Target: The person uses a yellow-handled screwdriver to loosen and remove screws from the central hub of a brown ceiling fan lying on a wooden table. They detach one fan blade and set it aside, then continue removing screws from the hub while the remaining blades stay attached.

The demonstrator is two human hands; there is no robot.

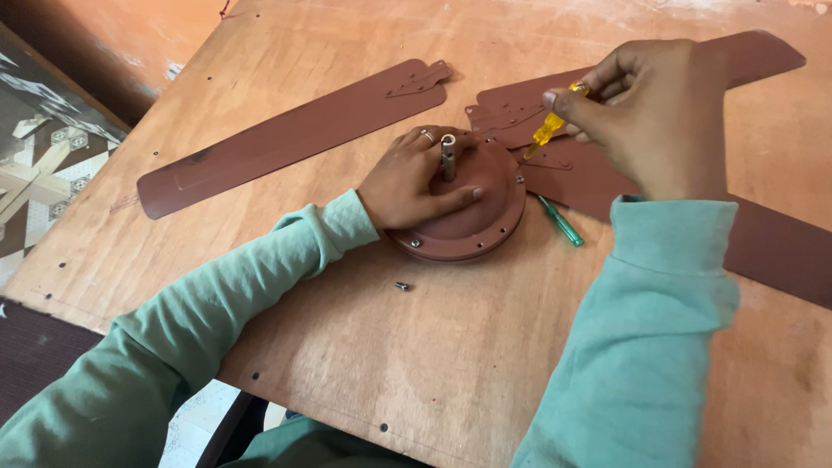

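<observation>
Motor housing (464, 212): at the frame's centre on the counter (416, 347), your left hand (412, 178) resting on top of it.
Shaft (448, 156): upright in the housing's middle, between your fingers (455, 198).
Single blade (286, 134): upper left of the housing.
Other blades (763, 234): right, behind your right hand (650, 113).
Screwdriver in hand (548, 128): at the housing's upper right edge.
Second screwdriver (559, 221): just right of the housing.
Loose screw (402, 285): below the housing.

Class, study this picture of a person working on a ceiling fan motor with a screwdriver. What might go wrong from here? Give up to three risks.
1. The yellow screwdriver could slip off the motor housing toward the left hand steadying it.
2. The loose screw lies apart on the wooden board and may roll away.
3. The green screwdriver beside the housing might be knocked by the right hand or sleeve.
</observation>
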